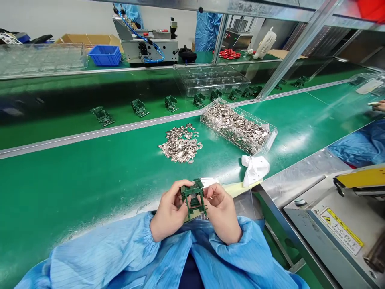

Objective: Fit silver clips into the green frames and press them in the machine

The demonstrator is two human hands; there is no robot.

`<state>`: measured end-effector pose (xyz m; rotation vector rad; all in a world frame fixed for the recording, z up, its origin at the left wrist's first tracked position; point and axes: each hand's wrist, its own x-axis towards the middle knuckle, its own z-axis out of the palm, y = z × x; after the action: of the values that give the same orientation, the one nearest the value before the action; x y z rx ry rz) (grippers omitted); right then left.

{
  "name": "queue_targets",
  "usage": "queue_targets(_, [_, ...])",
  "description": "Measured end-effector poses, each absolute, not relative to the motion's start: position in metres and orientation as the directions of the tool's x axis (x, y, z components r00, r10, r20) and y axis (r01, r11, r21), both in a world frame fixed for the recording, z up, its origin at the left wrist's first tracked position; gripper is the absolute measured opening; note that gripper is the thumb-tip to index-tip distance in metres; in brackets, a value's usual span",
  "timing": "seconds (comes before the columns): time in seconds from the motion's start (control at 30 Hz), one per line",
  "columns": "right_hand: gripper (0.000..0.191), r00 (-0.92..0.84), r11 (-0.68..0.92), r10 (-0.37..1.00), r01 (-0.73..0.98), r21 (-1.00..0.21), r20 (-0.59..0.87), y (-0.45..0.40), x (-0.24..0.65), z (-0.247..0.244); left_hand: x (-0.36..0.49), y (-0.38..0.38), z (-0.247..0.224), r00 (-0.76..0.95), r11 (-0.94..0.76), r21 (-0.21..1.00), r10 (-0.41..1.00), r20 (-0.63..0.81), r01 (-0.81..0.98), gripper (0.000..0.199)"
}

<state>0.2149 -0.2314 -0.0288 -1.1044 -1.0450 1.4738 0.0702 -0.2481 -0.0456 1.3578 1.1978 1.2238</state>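
Close to my body, above the bench's front edge, I hold a dark green plastic frame [195, 193] with slots and thin prongs. My left hand [172, 208] grips its left side, thumb on the near face. On the other side, my right hand [221, 208] has its thumb against the frame and its index finger curled; whether a small part sits between those fingertips is hidden. Farther in on the green bench lies a loose pile of small silvery metal pieces [180, 149]. Right of it, a clear plastic tray [272, 138] is filled with similar pieces.
Several similar green frames [139, 107] stand in a row beyond the metal strip [126, 130]. A crumpled white cloth [255, 168] lies at the bench edge. At right is a machine with a warning label [341, 230]. A co-worker's hand [378, 105] shows at far right.
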Motion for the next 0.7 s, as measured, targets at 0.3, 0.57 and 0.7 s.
queue_targets(0.3, [0.033,-0.014,-0.115,0.993,-0.127,-0.985,-0.114,-0.255,0.265,-0.037,0.095,-0.25,-0.047,0.232,-0.149,0.977,0.966,0.112,0.15,0.025])
queue_targets(0.57, [0.05,-0.065,-0.211,0.974,0.059,-0.976,-0.215,-0.272,0.314,-0.101,0.118,-0.211,-0.053,0.31,-0.125,0.992,0.944,0.113,0.019,0.036])
queue_targets(0.7, [0.048,-0.205,-0.127,0.97,0.041,-0.991,-0.133,-0.27,0.295,-0.12,0.131,-0.198,-0.066,0.362,-0.087,0.996,0.928,0.083,-0.005,0.038])
